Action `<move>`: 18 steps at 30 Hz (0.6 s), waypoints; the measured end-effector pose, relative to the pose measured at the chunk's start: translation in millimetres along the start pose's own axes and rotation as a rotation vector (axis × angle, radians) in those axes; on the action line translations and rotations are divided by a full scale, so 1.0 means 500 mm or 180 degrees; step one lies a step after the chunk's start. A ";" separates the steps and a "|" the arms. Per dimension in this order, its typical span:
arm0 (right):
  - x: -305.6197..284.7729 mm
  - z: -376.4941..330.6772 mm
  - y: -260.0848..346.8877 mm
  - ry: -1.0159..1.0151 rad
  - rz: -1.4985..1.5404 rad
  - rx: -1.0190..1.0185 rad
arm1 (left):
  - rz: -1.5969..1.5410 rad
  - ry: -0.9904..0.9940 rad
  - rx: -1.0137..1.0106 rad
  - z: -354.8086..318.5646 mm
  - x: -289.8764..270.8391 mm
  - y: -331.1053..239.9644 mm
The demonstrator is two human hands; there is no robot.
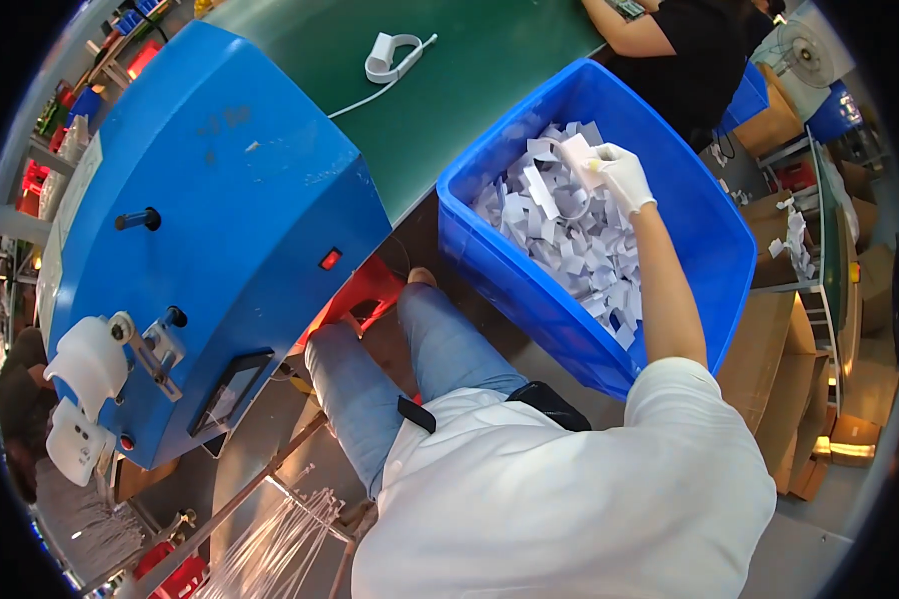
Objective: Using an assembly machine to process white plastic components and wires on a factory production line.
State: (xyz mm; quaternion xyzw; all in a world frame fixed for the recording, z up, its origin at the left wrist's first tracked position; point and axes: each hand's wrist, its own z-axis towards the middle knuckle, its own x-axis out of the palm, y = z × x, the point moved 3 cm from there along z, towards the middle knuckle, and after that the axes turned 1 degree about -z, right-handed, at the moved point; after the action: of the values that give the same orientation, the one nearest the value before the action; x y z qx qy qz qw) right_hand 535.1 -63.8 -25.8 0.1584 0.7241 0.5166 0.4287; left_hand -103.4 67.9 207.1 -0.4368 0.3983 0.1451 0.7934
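Gloved right hand (pixel 624 175) pinching white flat piece (pixel 576 155) over glossy blue plastic bin (pixel 709 230) heaped with white paper-like scraps (pixel 569 245). Left hand unseen. Blue boxy machine (pixel 220 220) alongside, green desk (pixel 489 60) behind.

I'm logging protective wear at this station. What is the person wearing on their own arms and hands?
Only the right arm shows. The right hand wears a thin white glove that ends at the wrist. The forearm below it is bare. A short white sleeve covers the upper arm down to about the elbow, part of a white top. No watch, band or marking is visible. The left hand is out of view.
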 end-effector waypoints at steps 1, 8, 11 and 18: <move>-0.002 -0.010 0.041 0.0269 0.0104 -0.0153 | -0.0026 -0.0068 0.0026 -0.019 0.000 -0.025; 0.178 -0.191 0.301 0.2523 0.1662 -0.0361 | -0.1521 0.0280 0.0719 0.113 0.340 -0.154; 0.261 -0.267 0.372 0.3087 0.2345 -0.0515 | -0.2918 0.0340 -0.0094 0.107 0.377 -0.149; 0.360 -0.362 0.541 0.4248 0.2811 -0.2010 | -0.3554 -0.0201 -0.1327 0.065 0.291 -0.110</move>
State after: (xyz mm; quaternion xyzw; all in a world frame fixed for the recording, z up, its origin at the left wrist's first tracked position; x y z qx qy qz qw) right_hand 230.5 59.0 148.6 -0.0380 0.5190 0.7983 -0.3031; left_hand 38.0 45.5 138.3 -0.7221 0.0478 -0.2058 0.6587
